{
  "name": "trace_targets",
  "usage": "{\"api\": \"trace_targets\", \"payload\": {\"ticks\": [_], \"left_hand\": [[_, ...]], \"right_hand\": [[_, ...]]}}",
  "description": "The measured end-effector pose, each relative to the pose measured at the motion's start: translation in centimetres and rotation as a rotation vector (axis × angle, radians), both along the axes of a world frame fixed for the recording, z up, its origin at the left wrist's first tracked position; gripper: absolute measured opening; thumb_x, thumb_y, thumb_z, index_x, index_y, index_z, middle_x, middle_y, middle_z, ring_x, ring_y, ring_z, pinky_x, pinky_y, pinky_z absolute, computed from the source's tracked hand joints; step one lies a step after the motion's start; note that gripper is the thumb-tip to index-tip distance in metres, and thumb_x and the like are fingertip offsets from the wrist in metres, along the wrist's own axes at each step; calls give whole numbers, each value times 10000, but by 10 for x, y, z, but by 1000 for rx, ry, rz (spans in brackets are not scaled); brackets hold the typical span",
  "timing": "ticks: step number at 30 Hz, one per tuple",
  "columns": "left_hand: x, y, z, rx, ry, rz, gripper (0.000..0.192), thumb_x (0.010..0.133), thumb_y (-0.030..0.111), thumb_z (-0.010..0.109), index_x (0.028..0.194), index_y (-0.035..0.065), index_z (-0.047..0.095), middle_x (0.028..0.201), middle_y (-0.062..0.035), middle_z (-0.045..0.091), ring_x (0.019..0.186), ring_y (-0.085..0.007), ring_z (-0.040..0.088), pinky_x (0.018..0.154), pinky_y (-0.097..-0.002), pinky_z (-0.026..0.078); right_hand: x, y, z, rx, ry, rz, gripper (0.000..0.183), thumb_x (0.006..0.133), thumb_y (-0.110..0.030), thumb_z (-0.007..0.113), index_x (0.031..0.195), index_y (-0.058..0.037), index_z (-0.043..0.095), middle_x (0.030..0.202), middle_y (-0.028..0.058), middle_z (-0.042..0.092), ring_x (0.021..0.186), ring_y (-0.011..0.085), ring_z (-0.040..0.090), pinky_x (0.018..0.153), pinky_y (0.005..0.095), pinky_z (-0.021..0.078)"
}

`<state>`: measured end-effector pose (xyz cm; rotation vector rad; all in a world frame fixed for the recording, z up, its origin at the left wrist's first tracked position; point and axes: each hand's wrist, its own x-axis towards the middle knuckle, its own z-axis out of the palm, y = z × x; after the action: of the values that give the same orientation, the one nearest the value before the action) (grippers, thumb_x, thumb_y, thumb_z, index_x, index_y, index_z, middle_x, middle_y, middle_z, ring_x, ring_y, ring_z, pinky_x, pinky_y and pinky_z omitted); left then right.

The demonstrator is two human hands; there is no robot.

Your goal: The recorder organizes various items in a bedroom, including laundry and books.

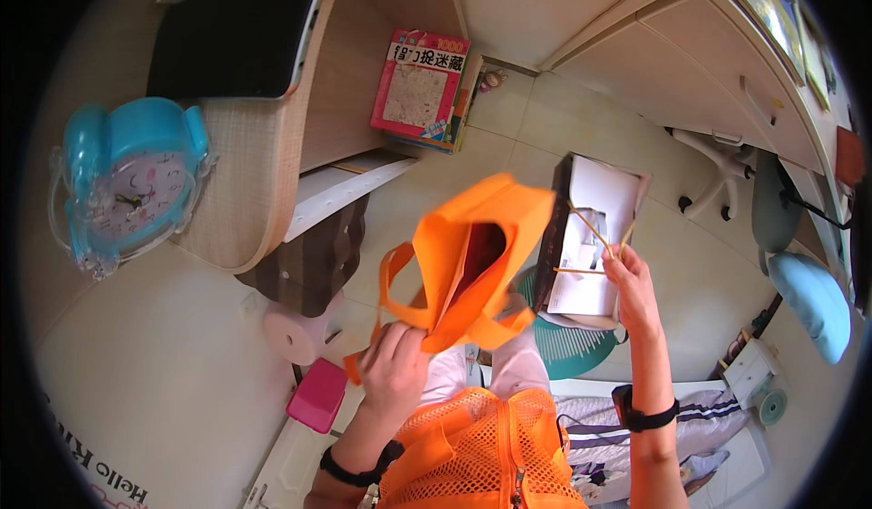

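Observation:
My left hand (395,366) grips the edge of an orange fabric bag (490,264) near one of its strap handles. The bag hangs tilted, its mouth partly open towards me, with a dark inside. With its fingers closed on yellow cord handles (598,236), my right hand (630,284) holds a paper bag (599,175) with dark outer sides and a white inside. Something pale and greyish lies inside that bag, too unclear to name. The paper bag is to the right of the orange one, above a green slatted stool or basket (572,349).
At left stands a wooden cabinet (238,189) with a blue alarm clock (139,182) and a dark flat device (235,32). Books (422,90) stand by its lower part. A pink bin (317,395) is beside my left arm. A white wheeled chair base (712,175) stands under the desk at right.

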<state>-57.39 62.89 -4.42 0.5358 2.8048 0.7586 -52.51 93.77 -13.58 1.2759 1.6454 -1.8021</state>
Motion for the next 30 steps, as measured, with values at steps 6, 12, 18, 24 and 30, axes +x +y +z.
{"api": "trace_targets", "payload": {"ticks": [6, 12, 18, 24, 30], "left_hand": [[30, -48, 5, -168, -53, -88, 141, 686, -32, 572, 815, 24, 578, 766, -83, 539, 681, -245, 568, 546, -326, 472], [49, -92, -5, -345, -134, -75, 129, 725, 53, 570, 852, 70, 585, 772, -47, 528, 722, -219, 567, 554, -333, 460], [71, -96, -5, -371, -227, -80, 112, 735, 54, 571, 844, 77, 583, 775, -39, 534, 729, -205, 568, 567, -332, 461], [72, -91, -11, -251, -327, -109, 131, 712, 42, 570, 837, 78, 586, 770, -39, 537, 715, -208, 566, 551, -321, 463], [67, -88, -20, -166, -362, -206, 159, 690, 22, 558, 842, 60, 587, 747, -40, 519, 701, -203, 555, 563, -307, 471]], "right_hand": [[-69, -33, 17, -81, 156, 109, 133, 853, -165, 580, 858, -36, 548, 744, -45, 472, 714, 52, 404, 663, 206, 329], [-166, -81, 27, -99, 336, 216, 257, 834, -219, 597, 936, 14, 569, 818, 25, 565, 789, 96, 482, 729, 243, 392], [-246, -155, -25, -421, 514, 34, 280, 814, -160, 603, 1023, 9, 524, 928, 67, 570, 881, 142, 502, 806, 289, 401], [-236, -176, -92, -149, 649, 261, 403, 754, -111, 615, 1123, -8, 491, 1025, 137, 580, 962, 258, 552, 882, 339, 418], [-136, -143, -126, 606, 329, 348, 647, 753, -206, 640, 1284, 33, 359, 1156, 208, 499, 1004, 297, 545, 872, 355, 447]]}}
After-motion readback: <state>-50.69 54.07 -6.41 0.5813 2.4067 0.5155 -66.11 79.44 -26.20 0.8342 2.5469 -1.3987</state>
